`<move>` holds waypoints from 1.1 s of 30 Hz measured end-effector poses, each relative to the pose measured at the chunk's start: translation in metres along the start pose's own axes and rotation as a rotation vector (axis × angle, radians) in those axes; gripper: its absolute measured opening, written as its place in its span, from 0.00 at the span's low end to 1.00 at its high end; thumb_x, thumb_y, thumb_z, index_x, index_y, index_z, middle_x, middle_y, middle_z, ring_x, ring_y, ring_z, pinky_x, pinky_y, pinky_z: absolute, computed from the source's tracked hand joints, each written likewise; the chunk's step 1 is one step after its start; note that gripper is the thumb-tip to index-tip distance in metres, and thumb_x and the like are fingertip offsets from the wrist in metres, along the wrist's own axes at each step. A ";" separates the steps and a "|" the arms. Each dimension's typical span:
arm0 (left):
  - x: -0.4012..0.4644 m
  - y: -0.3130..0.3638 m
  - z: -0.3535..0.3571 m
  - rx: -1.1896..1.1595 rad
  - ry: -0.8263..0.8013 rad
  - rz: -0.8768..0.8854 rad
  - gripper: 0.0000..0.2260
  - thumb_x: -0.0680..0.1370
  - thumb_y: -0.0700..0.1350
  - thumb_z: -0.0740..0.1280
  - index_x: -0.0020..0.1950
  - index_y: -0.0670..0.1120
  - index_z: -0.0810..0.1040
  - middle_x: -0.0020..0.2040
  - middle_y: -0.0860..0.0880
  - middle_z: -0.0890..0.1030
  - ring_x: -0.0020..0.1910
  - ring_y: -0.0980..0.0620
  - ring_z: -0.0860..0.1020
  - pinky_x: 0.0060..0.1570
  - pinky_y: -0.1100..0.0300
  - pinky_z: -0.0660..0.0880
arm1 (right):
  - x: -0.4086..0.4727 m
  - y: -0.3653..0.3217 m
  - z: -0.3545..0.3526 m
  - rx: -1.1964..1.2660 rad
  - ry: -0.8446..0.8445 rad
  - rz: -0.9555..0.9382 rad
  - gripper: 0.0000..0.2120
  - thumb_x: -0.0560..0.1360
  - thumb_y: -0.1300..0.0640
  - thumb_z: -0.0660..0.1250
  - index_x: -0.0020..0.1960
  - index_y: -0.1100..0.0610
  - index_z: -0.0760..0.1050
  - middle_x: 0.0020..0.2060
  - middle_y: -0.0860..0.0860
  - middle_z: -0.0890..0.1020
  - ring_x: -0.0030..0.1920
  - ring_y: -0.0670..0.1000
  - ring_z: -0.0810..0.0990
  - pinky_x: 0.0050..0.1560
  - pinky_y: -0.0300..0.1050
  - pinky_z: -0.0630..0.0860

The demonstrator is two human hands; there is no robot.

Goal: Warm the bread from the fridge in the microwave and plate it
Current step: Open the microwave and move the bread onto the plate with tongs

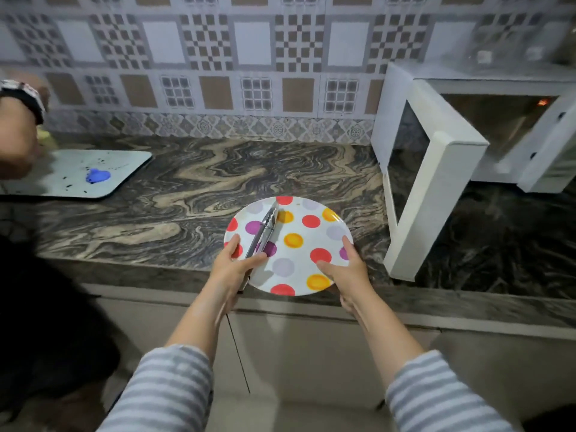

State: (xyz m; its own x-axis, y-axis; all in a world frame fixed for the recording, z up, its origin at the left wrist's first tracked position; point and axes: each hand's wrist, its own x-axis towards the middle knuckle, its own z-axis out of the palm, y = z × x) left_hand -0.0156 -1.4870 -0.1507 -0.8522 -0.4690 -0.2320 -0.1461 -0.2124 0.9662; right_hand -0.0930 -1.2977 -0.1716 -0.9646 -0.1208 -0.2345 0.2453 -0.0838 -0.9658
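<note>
A white plate (pixel 299 251) with red, orange and purple dots sits at the front edge of the marbled counter. Metal tongs (pixel 265 230) lie across its left side, pointing away from me. My left hand (pixel 233 266) grips the plate's left rim and the tongs' handle under its thumb. My right hand (pixel 346 269) holds the plate's right rim, thumb on top. The white microwave (pixel 498 135) stands at the back right with its door (pixel 430 182) swung open toward the plate. No bread is visible on the plate or in the oven.
A grey tray (pixel 78 174) with a blue item (pixel 98 176) lies at the left of the counter (pixel 187 198). Another person's hand with a watch (pixel 18 129) reaches over it. A tiled wall runs behind. Cabinet fronts are below the counter edge.
</note>
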 end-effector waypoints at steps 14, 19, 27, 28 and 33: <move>-0.185 -0.093 0.051 -0.100 0.104 -0.025 0.42 0.69 0.36 0.75 0.77 0.46 0.57 0.76 0.45 0.62 0.67 0.47 0.72 0.63 0.51 0.72 | -0.137 0.039 -0.134 0.032 -0.205 0.094 0.41 0.71 0.73 0.69 0.76 0.48 0.58 0.59 0.50 0.73 0.56 0.54 0.77 0.44 0.51 0.79; -0.249 -0.124 0.096 -0.102 0.075 -0.065 0.50 0.60 0.43 0.78 0.77 0.47 0.57 0.75 0.46 0.64 0.66 0.47 0.73 0.66 0.48 0.70 | -0.179 0.050 -0.207 0.017 -0.193 0.121 0.42 0.71 0.72 0.70 0.76 0.46 0.57 0.64 0.52 0.73 0.58 0.56 0.77 0.39 0.48 0.80; -0.292 -0.136 0.184 -0.060 0.003 -0.064 0.41 0.70 0.38 0.75 0.77 0.48 0.57 0.75 0.46 0.63 0.67 0.50 0.71 0.62 0.56 0.71 | -0.211 0.037 -0.309 0.030 -0.080 0.090 0.42 0.72 0.71 0.70 0.77 0.48 0.56 0.66 0.52 0.73 0.57 0.53 0.76 0.31 0.41 0.77; -0.293 -0.135 0.196 -0.055 -0.014 -0.058 0.40 0.70 0.37 0.75 0.77 0.47 0.57 0.75 0.46 0.63 0.67 0.50 0.71 0.60 0.57 0.71 | -0.211 0.034 -0.321 0.028 -0.057 0.080 0.42 0.72 0.71 0.70 0.77 0.48 0.56 0.67 0.53 0.72 0.58 0.54 0.76 0.33 0.42 0.76; -0.295 -0.122 0.260 -0.071 -0.095 -0.046 0.39 0.72 0.36 0.73 0.78 0.47 0.57 0.74 0.48 0.64 0.57 0.52 0.75 0.38 0.67 0.73 | -0.202 0.008 -0.374 0.008 0.042 0.018 0.43 0.71 0.71 0.70 0.78 0.50 0.54 0.70 0.56 0.69 0.64 0.56 0.73 0.48 0.48 0.76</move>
State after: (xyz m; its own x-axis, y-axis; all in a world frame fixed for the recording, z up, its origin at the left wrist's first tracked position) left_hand 0.1235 -1.1001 -0.1708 -0.8898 -0.3746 -0.2606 -0.1528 -0.2934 0.9437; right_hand 0.0676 -0.9041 -0.1731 -0.9633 -0.0806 -0.2562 0.2630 -0.0902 -0.9606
